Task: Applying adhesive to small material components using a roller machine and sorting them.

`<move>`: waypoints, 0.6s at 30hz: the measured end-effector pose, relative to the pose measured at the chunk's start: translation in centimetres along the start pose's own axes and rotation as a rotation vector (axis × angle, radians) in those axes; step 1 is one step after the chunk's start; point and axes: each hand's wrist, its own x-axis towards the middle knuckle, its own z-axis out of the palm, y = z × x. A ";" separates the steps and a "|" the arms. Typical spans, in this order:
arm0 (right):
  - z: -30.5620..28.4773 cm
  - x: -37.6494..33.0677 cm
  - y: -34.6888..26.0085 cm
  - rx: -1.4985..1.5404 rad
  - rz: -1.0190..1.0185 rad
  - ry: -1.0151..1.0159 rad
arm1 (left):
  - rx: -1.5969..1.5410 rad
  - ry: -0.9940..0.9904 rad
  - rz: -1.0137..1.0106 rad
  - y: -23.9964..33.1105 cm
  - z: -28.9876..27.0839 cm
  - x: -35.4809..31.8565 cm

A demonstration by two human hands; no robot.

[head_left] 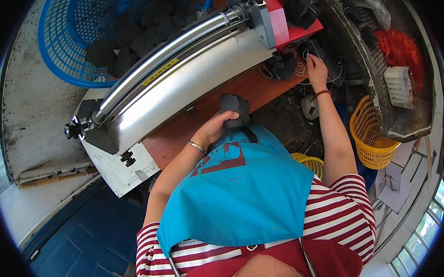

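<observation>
Fingers of the left hand (pixel 213 128) clench a dark block (pixel 234 111) at the desk's (pixel 180 134) near edge; right hand (pixel 316 68) fingers touch loose wires (pixel 300 68) at the far corner, grip unclear.

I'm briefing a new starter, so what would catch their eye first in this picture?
The long shiny metal roller machine runs slantwise across the wooden bench. The left hand grips a dark grey block at the bench edge, while the right hand reaches among cords further back. A blue basket of dark pieces sits upper left.
</observation>
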 end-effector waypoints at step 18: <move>5.0 -16.1 -14.9 0.563 -0.075 -0.655 | -0.017 0.290 0.117 -1.3 0.4 2.2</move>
